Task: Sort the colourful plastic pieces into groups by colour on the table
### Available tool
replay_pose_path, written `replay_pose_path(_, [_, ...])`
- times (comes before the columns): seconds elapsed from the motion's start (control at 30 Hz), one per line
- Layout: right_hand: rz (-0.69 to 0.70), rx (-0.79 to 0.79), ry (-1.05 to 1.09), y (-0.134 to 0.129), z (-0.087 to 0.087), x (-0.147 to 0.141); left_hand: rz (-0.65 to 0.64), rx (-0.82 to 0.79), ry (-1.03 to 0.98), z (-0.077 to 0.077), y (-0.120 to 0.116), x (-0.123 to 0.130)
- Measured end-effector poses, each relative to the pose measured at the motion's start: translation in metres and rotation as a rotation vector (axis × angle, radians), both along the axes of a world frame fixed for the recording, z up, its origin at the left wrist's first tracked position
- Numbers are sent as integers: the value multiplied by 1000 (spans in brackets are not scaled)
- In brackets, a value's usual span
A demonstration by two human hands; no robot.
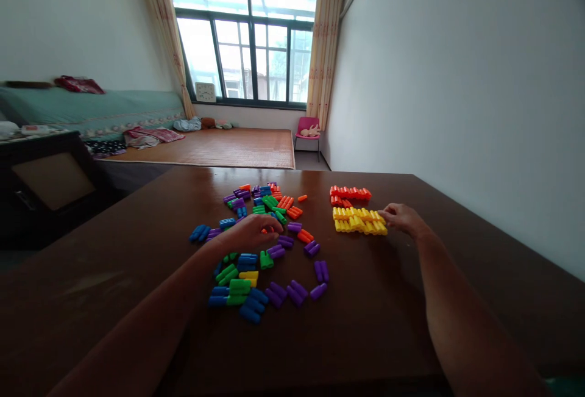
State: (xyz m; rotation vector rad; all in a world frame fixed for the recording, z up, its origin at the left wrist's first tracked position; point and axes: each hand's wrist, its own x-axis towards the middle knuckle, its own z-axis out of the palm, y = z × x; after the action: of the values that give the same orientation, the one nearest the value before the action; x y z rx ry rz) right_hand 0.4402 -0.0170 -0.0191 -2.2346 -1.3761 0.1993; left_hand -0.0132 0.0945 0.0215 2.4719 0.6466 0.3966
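Note:
Over the loose heap of coloured plastic pieces on the brown table (365,324), my left hand (258,230) hangs with its fingers bent downward; an orange bit shows by the fingertips, and whether they grip it is unclear. My right hand (400,217) pinches the right end of the yellow pieces (359,221), which lie in rows. Just behind them are red-orange pieces (350,192), also lined up. Purple pieces (297,292) lie in front of my left hand, and green pieces (240,287) and blue pieces (253,308) are near my left forearm.
Beyond the table stand a low bed (228,144) with cloths and a pink chair (308,125) holding a soft toy. A dark cabinet (50,171) is at the left. A white wall (457,80) runs along the right side.

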Motion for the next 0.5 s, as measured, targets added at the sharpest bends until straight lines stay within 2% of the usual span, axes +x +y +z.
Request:
replay_pose_path(0.13, [37, 190, -183, 4, 9, -19, -233, -188, 226, 25, -2, -22])
replay_pose_path(0.23, [130, 261, -221, 8, 16, -44, -360, -258, 394, 33, -1, -31])
replay_pose_path(0.37, [199, 287, -218, 10, 21, -75, -376, -167, 479, 21, 2, -29])
replay_pose_path(0.5, [304, 267, -180, 11, 21, -105, -280, -36, 404, 3, 9, -24])
